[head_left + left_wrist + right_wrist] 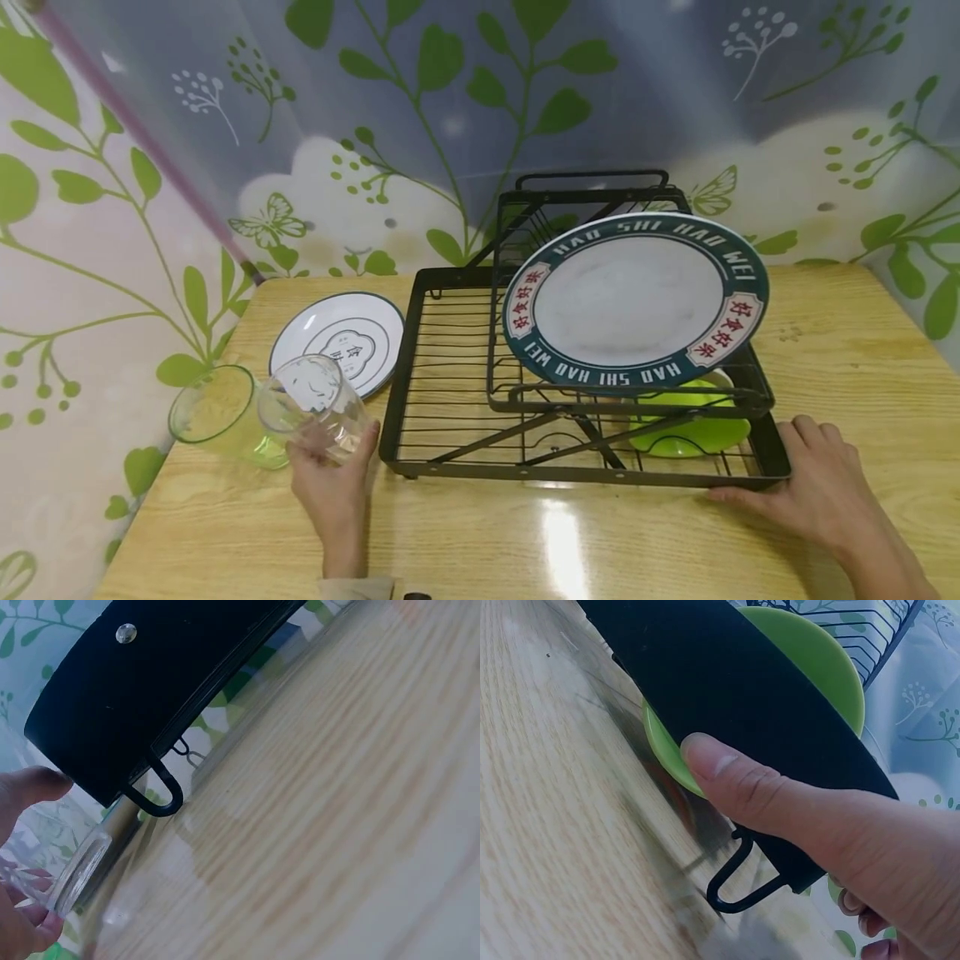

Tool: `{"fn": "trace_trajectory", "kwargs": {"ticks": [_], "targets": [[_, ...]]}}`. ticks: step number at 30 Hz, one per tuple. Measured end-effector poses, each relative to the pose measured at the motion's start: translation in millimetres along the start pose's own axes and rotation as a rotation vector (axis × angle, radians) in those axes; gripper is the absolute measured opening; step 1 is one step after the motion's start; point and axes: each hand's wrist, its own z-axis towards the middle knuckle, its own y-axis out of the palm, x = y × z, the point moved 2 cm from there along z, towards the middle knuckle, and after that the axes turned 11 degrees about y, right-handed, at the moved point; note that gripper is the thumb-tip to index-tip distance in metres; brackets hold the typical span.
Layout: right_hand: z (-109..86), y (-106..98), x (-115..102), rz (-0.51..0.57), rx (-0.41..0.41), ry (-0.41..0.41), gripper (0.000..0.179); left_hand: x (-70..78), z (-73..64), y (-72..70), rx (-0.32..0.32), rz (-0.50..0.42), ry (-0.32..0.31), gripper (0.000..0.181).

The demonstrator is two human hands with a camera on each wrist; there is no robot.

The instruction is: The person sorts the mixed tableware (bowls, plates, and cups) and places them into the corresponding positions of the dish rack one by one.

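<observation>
My left hand (332, 493) holds a clear drinking glass (339, 410), tilted, beside the front left corner of a black two-tier dish rack (525, 472). In the left wrist view, the thick base of the glass (81, 864) shows close to the table, with the thumb up by the rack's corner. A green-tinted glass (217, 429) stands just left of the clear one. My right hand (825, 487) grips the rack's front right corner. Its thumb (742, 784) presses along the front rail in the right wrist view, the other fingers round the side.
A large plate (630, 300) with a dark green lettered rim leans on the rack's upper tier. Under it, on the lower tier, sits a bright green bowl (686, 437). A small white plate (378, 321) lies left of the rack on the wooden table (465, 542). A patterned backdrop (420, 175) rises behind.
</observation>
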Motion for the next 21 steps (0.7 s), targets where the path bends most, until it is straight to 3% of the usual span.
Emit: {"fn": "trace_trajectory", "kwargs": {"ticks": [10,21], "targets": [[-1.1,1,1,0.025,0.055,-0.020,0.095,12.0,-1.8,-1.8,-0.012,-0.036,0.047,0.085],[-1.8,1,2,0.039,0.045,-0.012,0.097,33.5,-1.0,-7.8,0.050,-0.050,0.199,0.072]]}}
